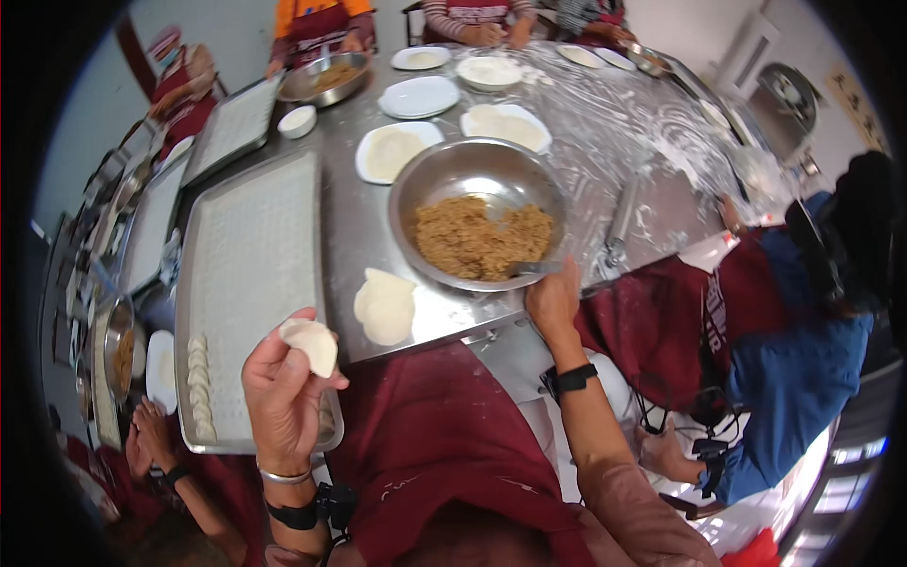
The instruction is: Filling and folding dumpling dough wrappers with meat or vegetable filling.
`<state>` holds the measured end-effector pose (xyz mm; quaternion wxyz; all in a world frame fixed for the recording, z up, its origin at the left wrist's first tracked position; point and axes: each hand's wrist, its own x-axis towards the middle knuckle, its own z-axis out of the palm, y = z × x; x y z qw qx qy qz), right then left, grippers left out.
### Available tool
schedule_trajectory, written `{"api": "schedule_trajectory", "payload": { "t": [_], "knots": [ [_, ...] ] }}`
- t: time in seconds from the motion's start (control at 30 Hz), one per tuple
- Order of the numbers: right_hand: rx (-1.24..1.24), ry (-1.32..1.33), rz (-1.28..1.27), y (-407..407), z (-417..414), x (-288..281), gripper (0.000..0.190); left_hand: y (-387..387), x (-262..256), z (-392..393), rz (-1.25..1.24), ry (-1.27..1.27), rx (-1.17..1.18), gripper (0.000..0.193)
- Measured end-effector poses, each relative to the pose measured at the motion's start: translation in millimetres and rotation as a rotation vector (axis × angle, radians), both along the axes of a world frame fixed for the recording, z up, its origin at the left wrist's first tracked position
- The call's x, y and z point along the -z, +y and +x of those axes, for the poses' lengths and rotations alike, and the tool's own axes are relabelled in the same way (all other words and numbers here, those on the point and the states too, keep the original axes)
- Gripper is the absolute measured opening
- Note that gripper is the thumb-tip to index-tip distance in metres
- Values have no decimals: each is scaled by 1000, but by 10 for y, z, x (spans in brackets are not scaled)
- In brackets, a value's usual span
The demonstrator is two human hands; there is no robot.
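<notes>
My left hand [290, 383] pinches a round dough wrapper [312, 345], partly curled, above the near corner of a metal tray [249, 248]. A line of folded dumplings [199, 390] lies along that tray's left side. My right hand [555, 298] is at the near right rim of a steel bowl [478, 159] and holds the flat handle of a utensil [537, 268], whose other end reaches into the brown minced filling [482, 241]. Several overlapping dough wrappers [385, 308] lie on the steel table left of the bowl.
Plates with wrappers [392, 150], stacked white plates [419, 97] and a flour bowl [489, 72] stand behind the steel bowl. A rolling pin [623, 212] lies to its right on the floured table [602, 113]. Co-workers stand close on both sides and across the table.
</notes>
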<state>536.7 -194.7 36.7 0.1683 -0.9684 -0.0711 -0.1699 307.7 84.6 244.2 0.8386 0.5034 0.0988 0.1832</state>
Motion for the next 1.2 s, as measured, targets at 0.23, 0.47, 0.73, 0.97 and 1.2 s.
{"api": "schedule_trajectory", "payload": {
  "t": [0.23, 0.47, 0.73, 0.97, 1.2],
  "knots": [
    [-40, -39, 168, -180, 378, -226, 60, -266, 185, 239, -87, 13, 165, 41],
    [-4, -8, 7, -326, 1021, -108, 67, -491, 266, 264, -117, 133, 225, 43],
    [-66, 71, -114, -411, 1158, -234, 62, -605, 341, 333, -163, 214, 302, 40],
    [-292, -8, -143, -447, 689, -173, 56, -714, 479, 460, -165, 277, 423, 40],
    [-298, -16, 234, -140, -479, -372, 41, -792, 667, 556, -116, 280, 480, 40]
  ]
}}
